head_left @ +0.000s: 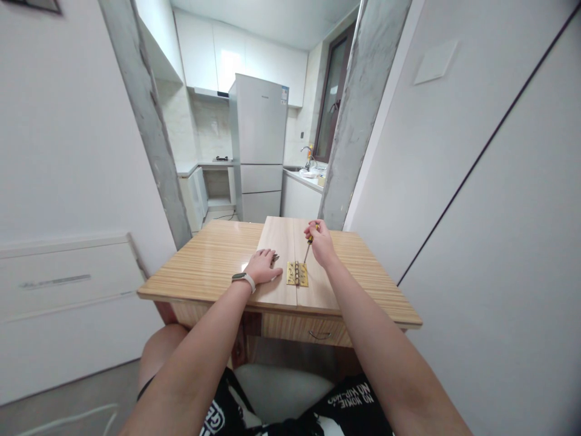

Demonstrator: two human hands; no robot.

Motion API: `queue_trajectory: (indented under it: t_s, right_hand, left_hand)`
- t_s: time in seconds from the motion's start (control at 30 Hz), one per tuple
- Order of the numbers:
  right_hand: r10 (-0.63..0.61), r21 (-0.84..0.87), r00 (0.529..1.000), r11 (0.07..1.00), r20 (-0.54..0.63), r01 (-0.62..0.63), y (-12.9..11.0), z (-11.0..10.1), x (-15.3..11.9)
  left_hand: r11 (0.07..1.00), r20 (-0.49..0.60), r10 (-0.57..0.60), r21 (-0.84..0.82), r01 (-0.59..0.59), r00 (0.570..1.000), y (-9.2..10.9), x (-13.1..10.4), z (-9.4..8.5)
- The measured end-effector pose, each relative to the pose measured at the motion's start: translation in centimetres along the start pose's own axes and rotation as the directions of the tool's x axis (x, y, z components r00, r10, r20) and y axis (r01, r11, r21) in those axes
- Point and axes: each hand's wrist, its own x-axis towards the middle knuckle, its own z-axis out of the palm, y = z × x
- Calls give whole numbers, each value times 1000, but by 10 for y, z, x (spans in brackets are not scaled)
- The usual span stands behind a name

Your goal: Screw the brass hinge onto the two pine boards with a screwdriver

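Right hand (321, 242): closed around the yellow-and-black handle of a screwdriver (307, 253), shaft slanting down, tip at the hinge's right leaf; contact could not be told. Left hand (263, 266): palm down, fingers loosely spread on the left board (276, 297); no grip seen.

Hinge (297, 274), brass-coloured: lay opened flat across the seam between the left board and the right board (318, 297), knuckle along the joint. Judged stiff, fairly light, smooth enough to slide; best taken by the leaf edges, clear of the pivot. Screwdriver: judged rigid and light, its handle the proper hold. Boards: likely firm, steadied by a flat palm.

Surroundings: small metal pieces (275, 259) by the left fingertips, partly covered and perhaps easily scattered; wood-grained table (213, 242) beneath; wristband (245, 278) on the left wrist; refrigerator (258, 139) beyond, well apart. Nearest obstruction: left thumb, just beside the left leaf.
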Motion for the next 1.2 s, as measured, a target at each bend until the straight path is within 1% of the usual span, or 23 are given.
queue_trajectory:
  t_s: [0.13,0.37,0.53,0.7,0.87,0.97,1.2]
  right_hand:
    - [62,71,998,996,-3,-61,0,3,4]
    - [30,42,999,999,-43,-28,1,8,4]
    - [30,25,999,999,-25,-29,-1,11,3]
    - [66,60,998,996,12,-66,-3,10,4]
    - [58,1,998,998,-23,-58,-1,9,5]
    - [55,11,998,998,-43,-54,-2,11,3]
    - [65,-8,998,998,-9,-65,-8,13,-1]
  left_hand:
    - [1000,0,-5,1,5,1000,0,-1,1]
    - [1000,-8,-3,6,3,1000,1,-2,1]
    - [1000,-12,0,4,0,1000,1,-2,0]
    - [1000,-16,-4,4,4,1000,1,-4,-1]
    - [1000,-14,-8,-1,8,1000,4,-5,-3]
    - [1000,-1,-13,-9,13,1000,6,-6,-5]
    - [1000,-10,-10,-5,10,1000,6,-6,-5]
